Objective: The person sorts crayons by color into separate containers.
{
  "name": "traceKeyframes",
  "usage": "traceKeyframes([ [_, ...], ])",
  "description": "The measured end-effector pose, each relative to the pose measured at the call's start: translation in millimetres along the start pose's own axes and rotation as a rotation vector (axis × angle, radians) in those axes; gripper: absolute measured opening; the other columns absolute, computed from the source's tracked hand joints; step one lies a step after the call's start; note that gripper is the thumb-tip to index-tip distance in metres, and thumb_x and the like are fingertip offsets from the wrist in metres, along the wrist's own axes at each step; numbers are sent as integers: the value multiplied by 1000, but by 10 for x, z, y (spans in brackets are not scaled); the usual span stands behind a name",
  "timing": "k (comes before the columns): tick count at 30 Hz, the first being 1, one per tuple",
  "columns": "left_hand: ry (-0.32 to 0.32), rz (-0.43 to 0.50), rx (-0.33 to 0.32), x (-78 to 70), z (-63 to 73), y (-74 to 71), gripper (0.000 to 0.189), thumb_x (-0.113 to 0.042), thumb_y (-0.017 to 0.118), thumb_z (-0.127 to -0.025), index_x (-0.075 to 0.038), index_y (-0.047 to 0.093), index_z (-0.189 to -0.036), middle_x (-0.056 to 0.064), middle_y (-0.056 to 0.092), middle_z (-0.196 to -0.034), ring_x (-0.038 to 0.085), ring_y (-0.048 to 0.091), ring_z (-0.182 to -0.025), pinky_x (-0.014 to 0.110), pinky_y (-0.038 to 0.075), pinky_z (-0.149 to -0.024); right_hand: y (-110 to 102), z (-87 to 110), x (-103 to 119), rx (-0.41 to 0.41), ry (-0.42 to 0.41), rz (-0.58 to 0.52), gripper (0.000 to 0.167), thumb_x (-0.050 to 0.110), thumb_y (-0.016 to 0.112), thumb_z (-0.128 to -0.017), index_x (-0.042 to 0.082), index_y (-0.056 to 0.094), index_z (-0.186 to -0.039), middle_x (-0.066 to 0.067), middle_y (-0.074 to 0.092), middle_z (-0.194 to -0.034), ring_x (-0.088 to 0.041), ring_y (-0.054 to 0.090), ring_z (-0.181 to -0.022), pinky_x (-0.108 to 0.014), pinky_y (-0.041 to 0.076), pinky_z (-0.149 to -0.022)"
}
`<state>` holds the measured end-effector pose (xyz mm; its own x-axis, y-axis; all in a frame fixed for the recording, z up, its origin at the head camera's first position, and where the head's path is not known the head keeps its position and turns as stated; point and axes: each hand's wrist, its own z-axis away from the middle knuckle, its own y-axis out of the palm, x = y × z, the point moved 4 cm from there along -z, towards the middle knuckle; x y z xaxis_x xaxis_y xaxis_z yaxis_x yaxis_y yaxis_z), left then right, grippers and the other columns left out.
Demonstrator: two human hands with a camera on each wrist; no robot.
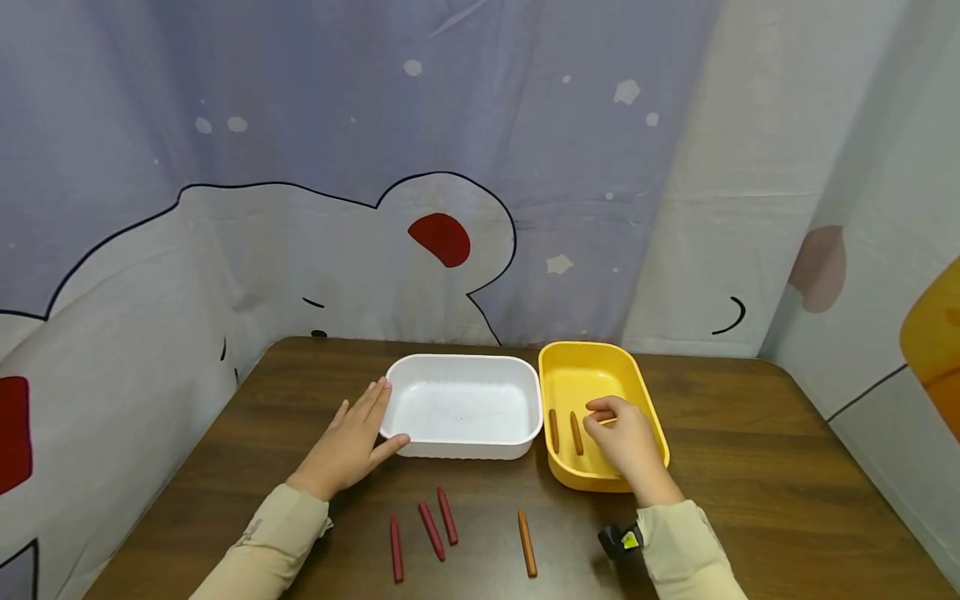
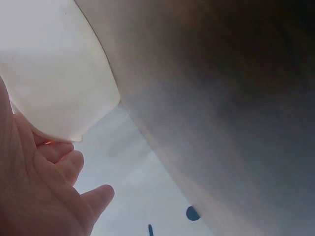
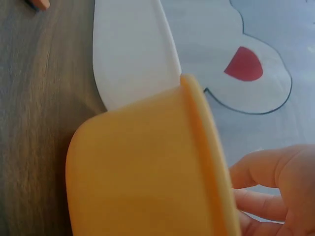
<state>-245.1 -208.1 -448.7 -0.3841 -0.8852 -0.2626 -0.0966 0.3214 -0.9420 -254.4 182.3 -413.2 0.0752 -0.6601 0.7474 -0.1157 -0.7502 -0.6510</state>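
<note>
In the head view, my left hand (image 1: 347,446) lies along the left end of a white plastic basket (image 1: 471,450). Its fingers are stretched out against the rim, with the thumb at the front corner. My right hand (image 1: 626,437) is over a yellow plastic basket (image 1: 577,481), thumb and forefinger bent with a gap between their tips and no held thing showing. Near those fingertips, two brown crayons (image 1: 576,433) lie in the yellow basket. The right wrist view has the fingers (image 3: 261,167) beyond the yellow rim, partly hidden by the basket wall.
On the brown wooden table (image 1: 720,433), three dark red crayons (image 1: 431,531) lie before the white basket. One orange-brown crayon (image 1: 527,543) lies to their right. The two baskets stand side by side. A patterned curtain (image 1: 337,258) hangs behind the table.
</note>
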Motion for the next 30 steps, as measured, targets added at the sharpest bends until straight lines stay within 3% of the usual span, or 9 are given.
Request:
traceKeyframes([
  [4, 4, 1, -8, -4, -3, -5, 90, -55, 54, -101, 8, 23, -157, 22, 21, -165, 38, 20, -152, 67, 20, -117, -20, 81, 86, -2, -46, -35, 22, 6, 67, -91, -3, 71, -111, -10, 71, -93, -28, 71, -84, -40, 57, -77],
  [12, 5, -6, -18, -21, 0, -18, 89, -52, 57, -100, 8, 24, -157, 23, 23, -164, 38, 21, -152, 66, 21, -117, -52, 297, 258, -31, -136, -87, 17, 4, 72, -90, 1, 73, -107, -7, 73, -93, -20, 68, -82, -26, 56, -73],
  [19, 4, -12, -16, -19, -2, -21, 88, -51, 57, -101, 8, 24, -157, 23, 23, -164, 39, 21, -152, 66, 21, -117, -8, 512, 376, -73, -221, -118, 14, -1, 75, -86, 4, 75, -99, -2, 72, -88, -16, 66, -77, -22, 57, -66],
  [30, 7, -10, -18, -16, 1, -19, 88, -51, 57, -101, 7, 25, -157, 23, 23, -164, 39, 22, -152, 66, 21, -117, 236, 780, 414, 4, -257, -127, 18, -7, 76, -81, 5, 73, -95, 3, 68, -83, -7, 63, -69, -22, 56, -63],
])
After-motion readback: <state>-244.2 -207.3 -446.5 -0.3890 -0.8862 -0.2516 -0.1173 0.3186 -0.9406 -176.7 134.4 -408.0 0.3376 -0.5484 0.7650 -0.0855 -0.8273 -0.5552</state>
